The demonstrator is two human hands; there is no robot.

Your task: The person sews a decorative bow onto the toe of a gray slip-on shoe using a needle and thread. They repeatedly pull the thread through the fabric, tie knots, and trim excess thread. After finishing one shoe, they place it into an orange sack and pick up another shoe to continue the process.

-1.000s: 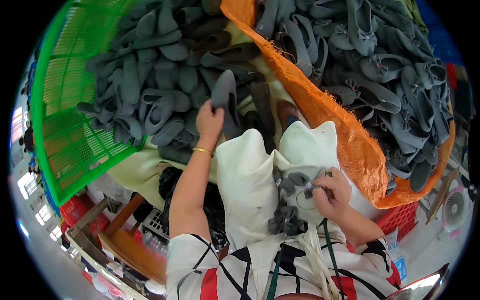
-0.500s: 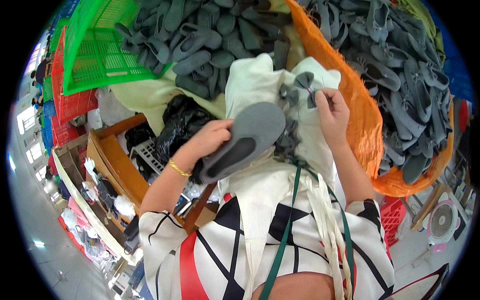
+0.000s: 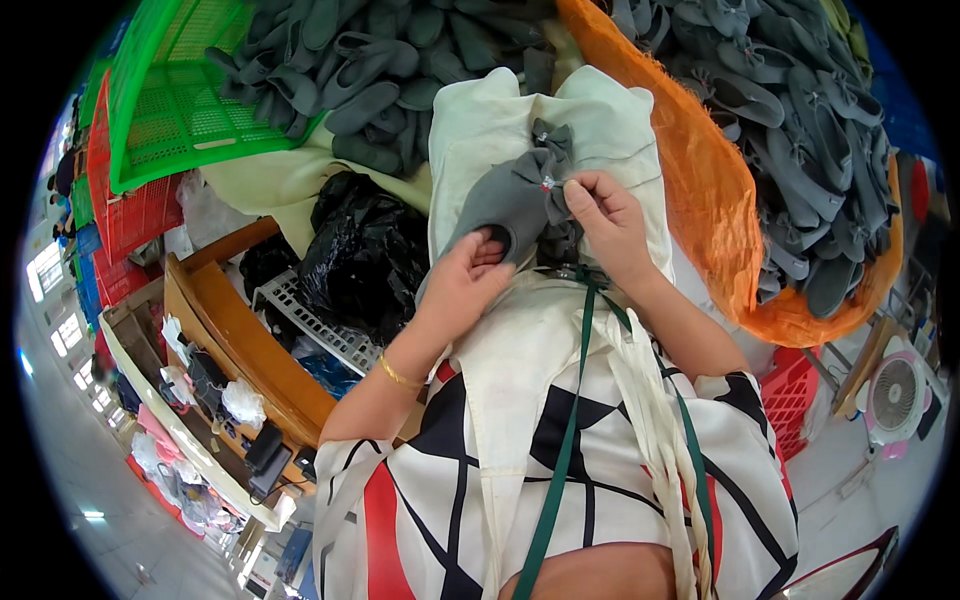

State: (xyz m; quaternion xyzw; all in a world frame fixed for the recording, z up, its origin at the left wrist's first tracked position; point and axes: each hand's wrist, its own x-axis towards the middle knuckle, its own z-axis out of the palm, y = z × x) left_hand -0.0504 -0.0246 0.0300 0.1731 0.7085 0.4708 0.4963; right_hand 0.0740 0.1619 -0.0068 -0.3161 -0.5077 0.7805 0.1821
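Note:
A grey cloth shoe (image 3: 492, 197) lies over my lap, its toe pointing up and to the right. My left hand (image 3: 465, 283) grips it by the opening, with fingers curled at the inside edge. Against the toe sits a grey bow (image 3: 549, 183) with a small shiny red-and-silver centre. My right hand (image 3: 608, 222) pinches at the bow's right side; whether a needle is between the fingertips cannot be made out. More grey bows (image 3: 560, 243) lie on the white apron (image 3: 462, 125) beneath, partly covered by the shoe.
Grey shoes (image 3: 370, 60) are heaped ahead, beside a green crate (image 3: 185, 125). An orange sack (image 3: 705, 170) full of grey shoes with bows stands at the right. To the left are a black plastic bag (image 3: 365, 260) and a wooden drawer unit (image 3: 250, 330). A fan (image 3: 893, 392) stands far right.
The shoe has moved up and right and turned toe-forward. My right hand has brought the bow leftward onto its toe. My left hand has shifted from the shoe's side to its opening.

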